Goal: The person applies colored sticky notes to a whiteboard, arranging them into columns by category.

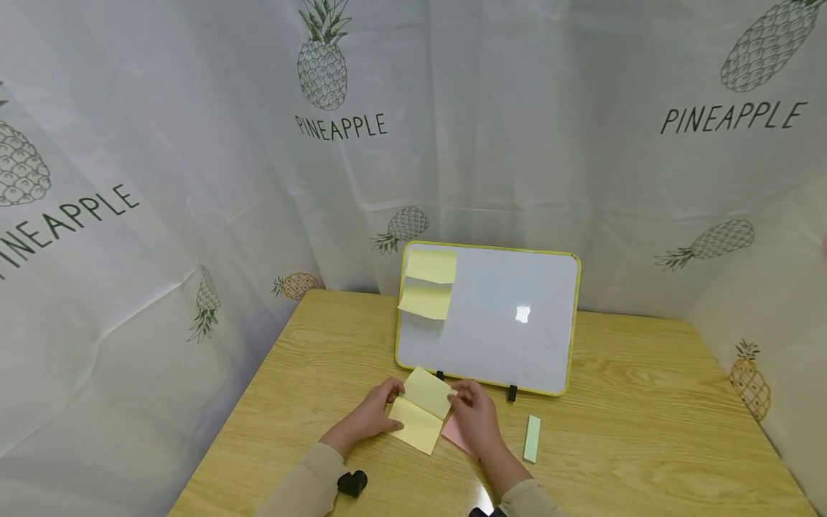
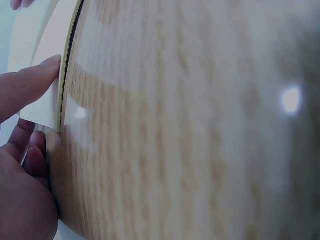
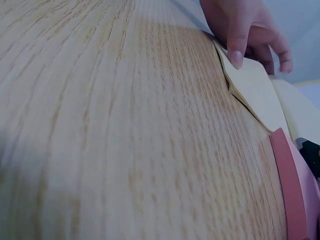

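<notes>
A yellow sticky note pad (image 1: pixel 416 425) lies on the table, its top sticky note (image 1: pixel 429 393) lifted and folded back toward the whiteboard. My left hand (image 1: pixel 373 411) grips the pad at its left side; the left wrist view shows the thumb (image 2: pixel 37 82) pressing on top and other fingers curled by the edge. With thumb and fingertips, my right hand (image 1: pixel 477 416) pinches the right edge of the raised sheet. Partly under that hand is a pink sticky note pad (image 1: pixel 456 433), seen edge-on in the right wrist view (image 3: pixel 290 185).
A yellow-framed whiteboard (image 1: pixel 504 323) stands behind the hands on black feet. Two yellow notes, an upper note (image 1: pixel 431 266) and a lower note (image 1: pixel 426 300), stick to its left side. A narrow pale green pad (image 1: pixel 532 439) lies right of my right hand. A pineapple-print curtain (image 1: pixel 517 143) surrounds the table.
</notes>
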`<state>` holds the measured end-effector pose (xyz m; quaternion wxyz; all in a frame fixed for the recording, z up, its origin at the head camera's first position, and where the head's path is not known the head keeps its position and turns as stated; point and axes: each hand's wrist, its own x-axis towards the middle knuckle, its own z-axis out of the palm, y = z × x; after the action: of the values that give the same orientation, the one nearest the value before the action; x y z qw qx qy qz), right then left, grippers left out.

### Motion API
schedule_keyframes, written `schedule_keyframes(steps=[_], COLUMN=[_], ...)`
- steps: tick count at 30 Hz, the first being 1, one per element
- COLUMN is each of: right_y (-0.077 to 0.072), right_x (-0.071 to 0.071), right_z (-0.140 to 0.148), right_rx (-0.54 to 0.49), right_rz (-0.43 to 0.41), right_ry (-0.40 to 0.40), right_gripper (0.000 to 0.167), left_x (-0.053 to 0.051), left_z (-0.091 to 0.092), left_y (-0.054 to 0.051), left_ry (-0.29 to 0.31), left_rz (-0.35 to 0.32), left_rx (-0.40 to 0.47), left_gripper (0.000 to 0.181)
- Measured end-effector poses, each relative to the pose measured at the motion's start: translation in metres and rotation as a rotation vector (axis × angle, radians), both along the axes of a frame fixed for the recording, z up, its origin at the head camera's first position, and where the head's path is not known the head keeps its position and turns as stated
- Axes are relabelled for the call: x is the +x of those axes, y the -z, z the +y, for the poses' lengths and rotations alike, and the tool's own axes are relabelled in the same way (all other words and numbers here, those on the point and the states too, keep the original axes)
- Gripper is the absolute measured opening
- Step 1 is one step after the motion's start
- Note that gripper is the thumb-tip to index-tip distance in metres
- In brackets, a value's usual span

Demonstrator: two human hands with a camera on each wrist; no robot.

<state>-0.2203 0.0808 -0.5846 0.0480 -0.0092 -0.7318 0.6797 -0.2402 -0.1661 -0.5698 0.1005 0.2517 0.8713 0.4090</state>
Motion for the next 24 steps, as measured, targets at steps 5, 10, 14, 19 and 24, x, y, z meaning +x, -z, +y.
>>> schedule_keyframes(steps=[5,10,14,19,24], right_y=[0.0,-0.002,-0.014,-0.037,-0.04], right_x=[0.0,0.001,0.006,0.018,0.019], right_z=[0.001,0.001,0.002,0.0,0.001], right_rx=[0.003,-0.018,-0.02,-0.02,-0.027], right_rz=[0.003,-0.025,-0.036,-0.037,-0.038], right_ry=[0.013,0.009,0.013,0.033,0.051], right_gripper=[0.016,0.018,0.017,0.015,0.016], left_x=[0.0,0.001,0.002,0.003,0.003], left_z=[0.001,0.001,0.0,0.0,0.001], left_y=[-0.001,-0.004,-0.004,-0.003,-0.003], left_ry=[0.024,0.026,0.034,0.033,0.027], left_rz=[0.048,0.051,0.053,0.054,0.061], left_rx=[-0.081,-0.109,-0.11,-0.106,-0.103], left_gripper=[0.033,0.038,0.04,0.04,0.039])
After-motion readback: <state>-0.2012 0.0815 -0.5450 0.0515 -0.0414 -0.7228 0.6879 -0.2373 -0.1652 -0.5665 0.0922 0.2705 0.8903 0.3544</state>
